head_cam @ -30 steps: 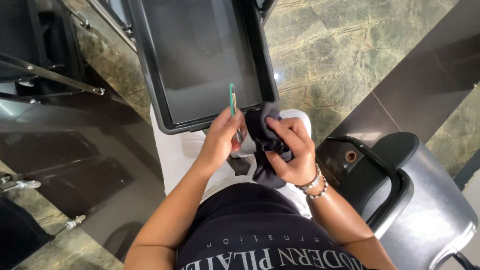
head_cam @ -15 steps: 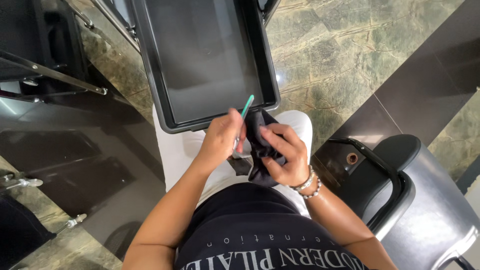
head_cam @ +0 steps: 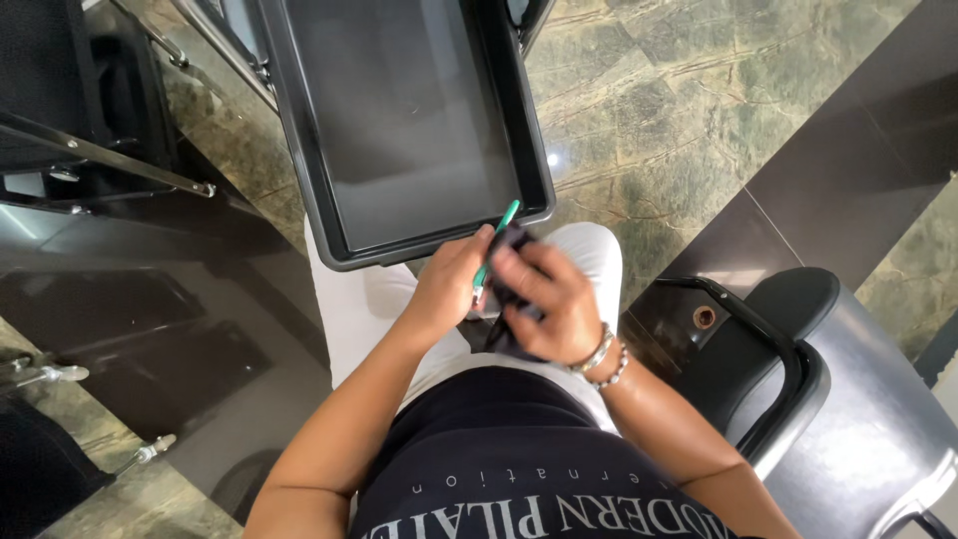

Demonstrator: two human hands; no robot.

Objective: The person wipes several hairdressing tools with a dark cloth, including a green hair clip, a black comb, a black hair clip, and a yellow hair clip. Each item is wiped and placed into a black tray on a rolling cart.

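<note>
I am looking down at a polished floor of green veined marble [head_cam: 689, 110] crossed by dark glossy stone bands [head_cam: 848, 170]. A black plastic tray [head_cam: 534, 140] with a raised rim is sitting just ahead of my knees, its flat bottom bare. To my right a black chair with a tubular armrest [head_cam: 788, 369] is standing close beside my leg; to my left, dark furniture with metal rails [head_cam: 110, 160] is filling the corner. White trousers [head_cam: 359, 309] are covering my lap, where both hands are working, just short of the tray's near rim.

My left hand [head_cam: 449, 289] is curling closed around a slim teal stick [head_cam: 496, 243], pen-like, which is slanting up so its tip is overlapping the tray's near edge. My right hand [head_cam: 554, 299], with beaded bracelets [head_cam: 602, 359] at the wrist, is clasping a dark cloth [head_cam: 509, 334] bunched against the stick's lower part; the hand is blurred, so I cannot tell its exact finger positions.
</note>
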